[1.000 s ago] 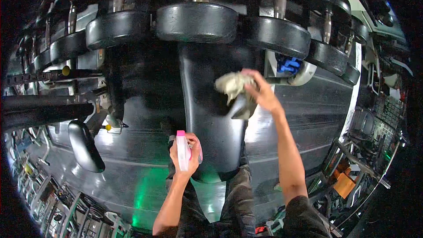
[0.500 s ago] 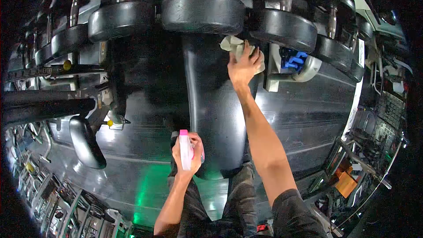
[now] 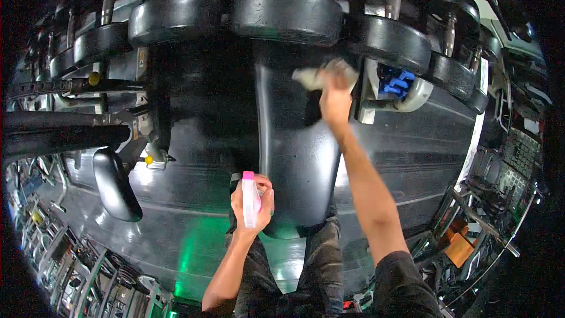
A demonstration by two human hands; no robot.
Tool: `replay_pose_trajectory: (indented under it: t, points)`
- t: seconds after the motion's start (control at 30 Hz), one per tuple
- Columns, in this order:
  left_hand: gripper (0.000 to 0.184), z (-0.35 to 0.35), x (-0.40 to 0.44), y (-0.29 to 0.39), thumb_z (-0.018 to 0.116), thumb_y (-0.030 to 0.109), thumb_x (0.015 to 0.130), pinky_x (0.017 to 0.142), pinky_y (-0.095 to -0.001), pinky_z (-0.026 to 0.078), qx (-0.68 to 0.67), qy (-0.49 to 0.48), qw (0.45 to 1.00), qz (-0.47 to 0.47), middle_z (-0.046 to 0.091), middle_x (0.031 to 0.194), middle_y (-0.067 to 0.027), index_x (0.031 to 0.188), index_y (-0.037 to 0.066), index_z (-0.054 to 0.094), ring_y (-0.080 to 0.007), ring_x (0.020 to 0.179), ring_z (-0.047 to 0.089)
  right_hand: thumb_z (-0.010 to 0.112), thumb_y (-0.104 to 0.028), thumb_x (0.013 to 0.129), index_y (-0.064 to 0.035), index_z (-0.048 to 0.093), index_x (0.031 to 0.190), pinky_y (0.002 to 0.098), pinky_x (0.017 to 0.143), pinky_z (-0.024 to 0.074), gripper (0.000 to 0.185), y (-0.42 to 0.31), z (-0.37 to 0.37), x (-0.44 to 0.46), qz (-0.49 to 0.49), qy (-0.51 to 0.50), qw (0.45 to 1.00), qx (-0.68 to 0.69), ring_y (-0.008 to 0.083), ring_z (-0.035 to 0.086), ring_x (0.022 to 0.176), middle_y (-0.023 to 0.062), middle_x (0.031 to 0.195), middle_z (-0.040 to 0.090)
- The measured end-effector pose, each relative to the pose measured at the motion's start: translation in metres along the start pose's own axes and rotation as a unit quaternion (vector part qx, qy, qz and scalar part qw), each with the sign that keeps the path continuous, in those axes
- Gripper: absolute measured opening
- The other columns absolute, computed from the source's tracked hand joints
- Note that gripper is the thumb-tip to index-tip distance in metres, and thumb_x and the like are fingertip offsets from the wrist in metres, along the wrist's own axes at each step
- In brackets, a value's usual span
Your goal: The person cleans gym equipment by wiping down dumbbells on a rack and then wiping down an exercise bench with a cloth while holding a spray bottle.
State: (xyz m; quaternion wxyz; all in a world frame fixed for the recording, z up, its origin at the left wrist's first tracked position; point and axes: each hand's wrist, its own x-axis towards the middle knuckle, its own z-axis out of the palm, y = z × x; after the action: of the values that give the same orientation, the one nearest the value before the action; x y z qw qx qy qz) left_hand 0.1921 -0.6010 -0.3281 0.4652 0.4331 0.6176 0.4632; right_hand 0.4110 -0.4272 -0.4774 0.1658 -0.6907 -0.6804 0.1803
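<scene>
A black padded bench (image 3: 297,159) stretches away from my knees toward a rack of dumbbells. Near its far end, my right hand (image 3: 335,91) is closed on a pale cloth (image 3: 312,78), held over or against the pad; motion blurs the fingers, and contact with the pad cannot be made out. Above my left thigh, beside the bench's near end, my left hand (image 3: 265,203) is wrapped round a spray bottle with a white and pink trigger head (image 3: 251,203). The bottle's body is mostly hidden by the hand.
Large black dumbbells (image 3: 287,16) line the rack just beyond the cloth. Blue objects (image 3: 398,84) sit in a light bracket at the right. A machine with a black pad (image 3: 115,185) stands at the left. More gym equipment (image 3: 94,277) fills the lower left.
My right hand and the cloth have shifted slightly toward me and to the right, now blurred. The left hand keeps its hold on the spray bottle. The whole view has shifted slightly.
</scene>
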Motion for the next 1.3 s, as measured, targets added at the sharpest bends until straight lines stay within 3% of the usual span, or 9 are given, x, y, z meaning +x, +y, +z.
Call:
replay_pose_trajectory:
  t: [0.17, 0.27, 0.33, 0.53, 0.83, 1.03, 1.17, 1.23, 1.3]
  points:
    - [0.017, 0.003, 0.003, 0.008, 0.061, -0.008, 0.075, 0.061, -0.0265, 0.048, -0.024, 0.002, 0.999, -0.027, 0.062, 0.082, -0.0090, 0.089, 0.000, 0.054, -0.0125, 0.066, 0.058, 0.050, 0.014, 0.076, -0.0174, 0.059, 0.118, 0.0429, 0.101, 0.0456, 0.053, -0.005, -0.028, -0.101, -0.170, -0.069, 0.983, -0.007, 0.0354, 0.050, 0.123, 0.0132, 0.135, 0.051]
    - [0.018, 0.004, 0.005, 0.015, 0.061, -0.008, 0.075, 0.059, -0.0260, 0.048, -0.039, 0.001, 0.999, -0.022, 0.062, 0.081, -0.0089, 0.089, 0.000, 0.054, -0.0120, 0.063, 0.057, 0.051, 0.019, 0.069, -0.0144, 0.057, 0.119, 0.0403, 0.099, 0.0474, 0.060, 0.011, -0.038, -0.091, 0.046, -0.181, 0.975, 0.124, 0.0351, 0.053, 0.120, 0.0146, 0.125, 0.059]
    - [0.017, 0.003, 0.003, 0.010, 0.061, -0.008, 0.075, 0.058, -0.0264, 0.048, -0.054, 0.005, 0.998, -0.020, 0.062, 0.081, -0.0088, 0.089, 0.000, 0.055, -0.0126, 0.061, 0.057, 0.046, 0.019, 0.072, -0.0116, 0.057, 0.122, 0.0396, 0.098, 0.0462, 0.060, -0.005, -0.053, -0.036, -0.085, 0.013, 0.977, 0.198, 0.0359, 0.056, 0.116, 0.0177, 0.119, 0.061]
    - [0.014, 0.002, -0.001, -0.002, 0.062, -0.001, 0.079, 0.060, -0.0264, 0.049, 0.009, 0.015, 0.998, 0.060, 0.062, 0.080, -0.0092, 0.091, 0.000, 0.055, -0.0142, 0.063, 0.059, 0.059, 0.002, 0.076, -0.0173, 0.057, 0.122, 0.0486, 0.114, 0.0254, 0.050, -0.044, 0.014, 0.029, -0.134, 0.098, 0.986, 0.029, 0.0391, 0.040, 0.130, 0.0170, 0.137, 0.048]
    - [0.014, -0.011, 0.000, 0.010, 0.065, 0.005, 0.081, 0.060, -0.0272, 0.049, 0.005, 0.019, 0.998, -0.053, 0.063, 0.083, -0.0108, 0.091, 0.000, 0.057, -0.0154, 0.064, 0.060, 0.060, 0.013, 0.063, -0.0139, 0.057, 0.117, 0.0421, 0.106, 0.0408, 0.061, -0.022, -0.010, -0.104, -0.143, -0.215, 0.944, 0.208, 0.0342, 0.054, 0.119, 0.0153, 0.121, 0.059]
    - [0.013, -0.018, 0.000, 0.000, 0.064, 0.003, 0.080, 0.062, -0.0285, 0.049, 0.018, 0.042, 0.999, 0.021, 0.064, 0.082, -0.0106, 0.090, 0.000, 0.056, -0.0177, 0.064, 0.061, 0.058, 0.009, 0.071, -0.0223, 0.059, 0.122, 0.0437, 0.102, 0.0412, 0.059, -0.062, -0.010, 0.040, -0.147, 0.103, 0.982, 0.065, 0.0384, 0.049, 0.118, 0.0149, 0.123, 0.056]
    - [0.013, -0.025, -0.008, -0.004, 0.065, 0.004, 0.081, 0.063, -0.0290, 0.049, 0.013, 0.041, 0.999, 0.002, 0.064, 0.081, -0.0113, 0.090, 0.000, 0.056, -0.0182, 0.066, 0.062, 0.060, 0.005, 0.074, -0.0186, 0.058, 0.118, 0.0512, 0.112, 0.0264, 0.050, -0.077, 0.036, 0.051, -0.178, 0.067, 0.981, 0.029, 0.0369, 0.042, 0.127, 0.0150, 0.125, 0.056]
    - [0.014, -0.030, -0.013, -0.004, 0.065, 0.004, 0.082, 0.064, -0.0283, 0.049, 0.020, 0.032, 0.999, 0.006, 0.064, 0.081, -0.0115, 0.091, -0.001, 0.055, -0.0174, 0.068, 0.062, 0.057, 0.003, 0.076, -0.0173, 0.059, 0.115, 0.0513, 0.111, 0.0281, 0.044, -0.058, 0.059, 0.008, 0.015, -0.229, 0.957, 0.176, 0.0356, 0.044, 0.126, 0.0136, 0.124, 0.057]
    - [0.014, -0.033, -0.014, -0.004, 0.064, 0.003, 0.082, 0.064, -0.0278, 0.049, 0.008, 0.030, 0.999, -0.010, 0.064, 0.082, -0.0114, 0.091, -0.001, 0.055, -0.0168, 0.068, 0.062, 0.057, 0.000, 0.074, -0.0163, 0.061, 0.111, 0.0477, 0.111, 0.0333, 0.041, -0.062, 0.031, -0.037, -0.351, -0.154, 0.919, 0.090, 0.0319, 0.045, 0.128, 0.0108, 0.125, 0.057]
